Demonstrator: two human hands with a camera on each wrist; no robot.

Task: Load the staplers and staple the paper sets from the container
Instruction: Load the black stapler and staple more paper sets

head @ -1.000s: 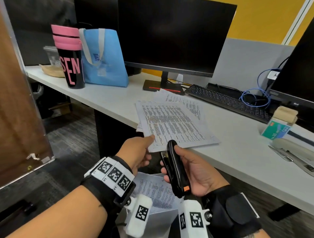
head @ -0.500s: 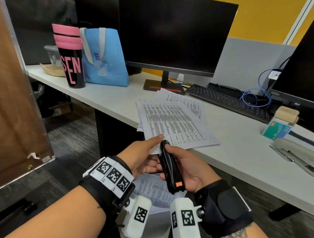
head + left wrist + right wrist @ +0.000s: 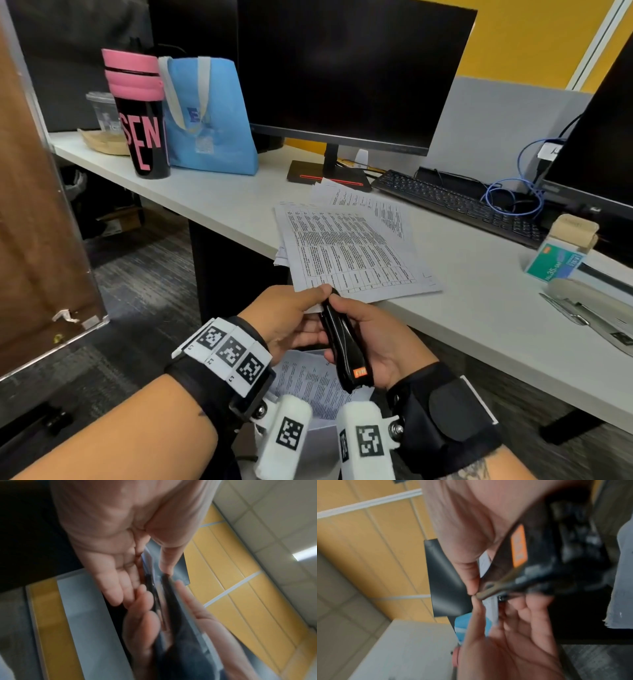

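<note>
Here, gripping the black stapler (image 3: 343,346) in the right hand (image 3: 378,346), fingers curled round its body, nose pointing at the desk (image 3: 479,308) edge. Pinching the near corner of the printed paper set (image 3: 349,253) between left hand (image 3: 286,317) thumb and fingers, right at the stapler's mouth. Lying mostly on the desk, corner overhanging.

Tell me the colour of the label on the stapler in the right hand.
Orange, on the black stapler held in the right hand; clearest in the right wrist view.
</note>
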